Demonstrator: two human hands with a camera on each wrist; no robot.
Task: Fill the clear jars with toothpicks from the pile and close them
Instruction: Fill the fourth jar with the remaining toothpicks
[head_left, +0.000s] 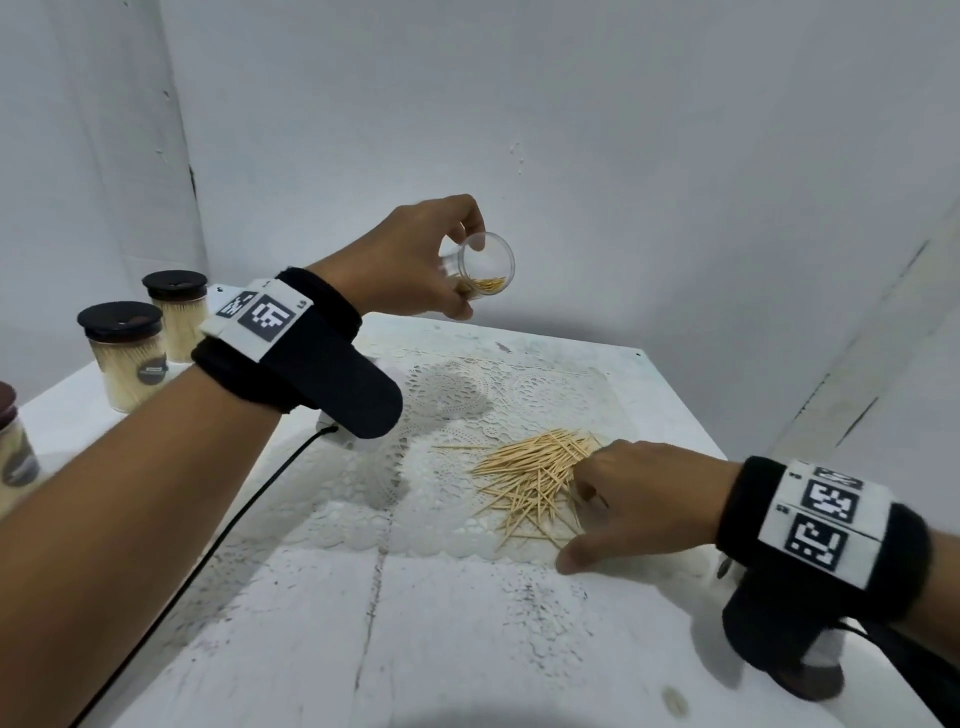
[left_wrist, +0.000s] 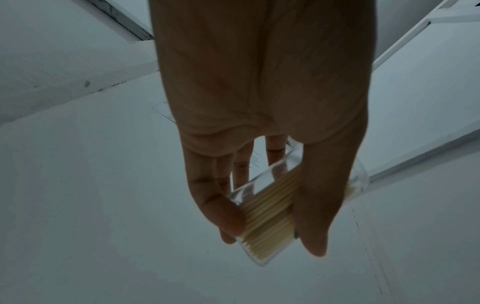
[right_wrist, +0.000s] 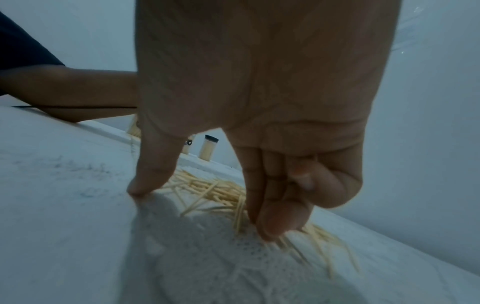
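Aloft, left hand (head_left: 415, 254) round clear jar (head_left: 480, 267) (part-filled), right hand (head_left: 639, 493) on toothpick pile (head_left: 530, 478)

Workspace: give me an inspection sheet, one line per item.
Surface: white table, scuffed with dark specks; a white lace mat lies on it.
Job's things: open clear jar, tilted and held in the air, a few toothpicks inside; loose pile on the mat; two filled jars with dark lids at the table's left, a third cut off at the picture's edge.
Clutter: nothing seen.
Hands: left hand holds the open jar; right hand has its fingertips down in the pile, thumb on the mat; whether it holds toothpicks cannot be told.
Cables: a black cable runs from the left wrist band across the table.
Surroundings: plain white walls.
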